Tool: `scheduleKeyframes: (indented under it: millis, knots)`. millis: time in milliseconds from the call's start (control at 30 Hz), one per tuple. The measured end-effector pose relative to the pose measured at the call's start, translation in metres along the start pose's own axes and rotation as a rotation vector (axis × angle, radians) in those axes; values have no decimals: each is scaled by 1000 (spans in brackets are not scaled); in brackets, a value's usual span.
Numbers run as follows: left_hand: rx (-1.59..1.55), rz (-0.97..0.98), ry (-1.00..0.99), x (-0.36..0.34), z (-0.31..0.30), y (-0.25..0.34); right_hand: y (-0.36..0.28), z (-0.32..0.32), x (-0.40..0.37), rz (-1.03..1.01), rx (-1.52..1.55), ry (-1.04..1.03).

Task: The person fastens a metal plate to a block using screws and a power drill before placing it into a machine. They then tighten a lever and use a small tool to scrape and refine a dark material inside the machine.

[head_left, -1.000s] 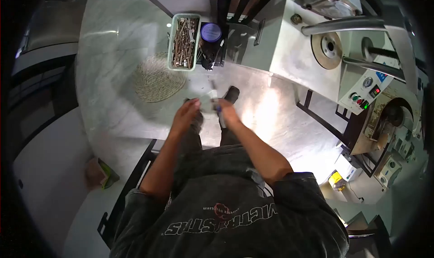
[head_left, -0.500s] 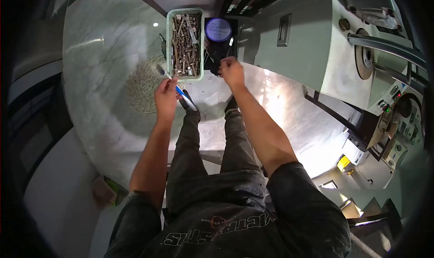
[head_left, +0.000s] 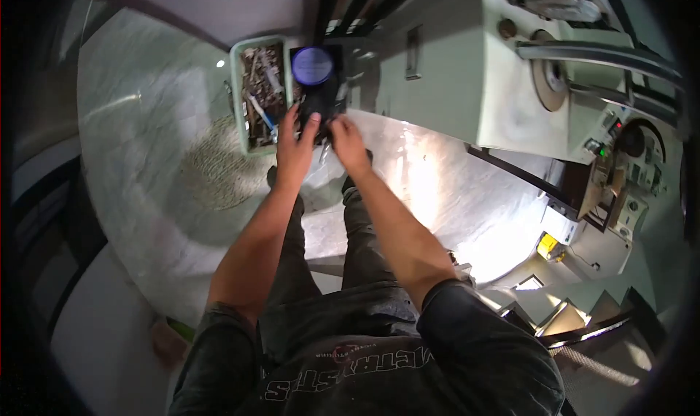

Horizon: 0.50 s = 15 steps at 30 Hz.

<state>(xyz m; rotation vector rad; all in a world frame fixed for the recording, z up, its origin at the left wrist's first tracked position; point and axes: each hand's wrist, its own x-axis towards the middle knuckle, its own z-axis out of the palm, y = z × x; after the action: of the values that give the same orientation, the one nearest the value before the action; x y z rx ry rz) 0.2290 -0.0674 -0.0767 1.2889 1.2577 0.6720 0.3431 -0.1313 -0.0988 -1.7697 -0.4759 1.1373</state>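
Note:
A pale green plastic basket (head_left: 237,99) on the floor holds many rusty bolts (head_left: 255,66). On top of the bolts lies a blue-and-white brush-like tool (head_left: 262,115), apart from my hands. My left hand (head_left: 294,153) is by the basket's right side, with finger and thumb spread at the near edge of a black item (head_left: 317,102). At that item's right edge, my right hand (head_left: 350,145) has its fingers curled in; what they pinch is hidden. A small shiny piece (head_left: 324,153), blurred, shows between the hands.
A round purple-lidded tub (head_left: 312,66) stands on the black item's far end. A coiled rope mat (head_left: 222,164) lies left of the basket. A pale cabinet (head_left: 437,88) rises at the right, with a metal bar (head_left: 598,55) above it. My legs are below my hands.
The blue-and-white tool has left my left hand and now lies in the basket. My left hand has moved right, towards my right hand, and opened. The view has shifted.

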Motion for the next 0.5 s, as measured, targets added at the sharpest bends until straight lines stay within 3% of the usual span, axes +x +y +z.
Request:
scheduleKeyframes:
  millis: [33,67,100,133,167,200,233,267,300,333,400,433,467,500]
  knots:
    - [-268,-315,-91,0,1,23,-2,2,-7,8,113,-60]
    - [-700,-438,-142,0,7,4,-27,0,-22,-4,76,-147]
    - [-762,-482,-75,-4,10,4,-19,8,-24,90,36,-75]
    - [-675,-466,-5,-9,6,7,-30,11,-34,-94,180,-80]
    - [-692,-481,56,-15,1,17,-61,-5,-55,150,194,-177]
    - [-723,-527,99,-20,-11,24,-66,-14,-69,122,142,-158]
    - [-697,-564,13,-25,-32,27,-74,-24,-88,-106,71,-125]
    - [-708,-534,102,-30,-35,47,-75,-35,-107,-218,48,-81]
    - [-670,-627,-55,-33,-62,51,-87,-54,-126,-257,-38,-119]
    - [-721,-747,107,-34,-72,58,-96,-70,-144,-288,-19,-88]
    - [-759,-672,-113,-55,-81,108,-101,-91,-170,166,314,-295]
    - [-690,-674,-194,-62,-75,119,-78,-82,-163,116,378,-300]
    - [-739,-634,-497,-63,-73,119,-101,-63,-162,275,678,-162]
    - [-626,-573,-252,-73,-47,121,-112,-54,-146,309,1103,-393]
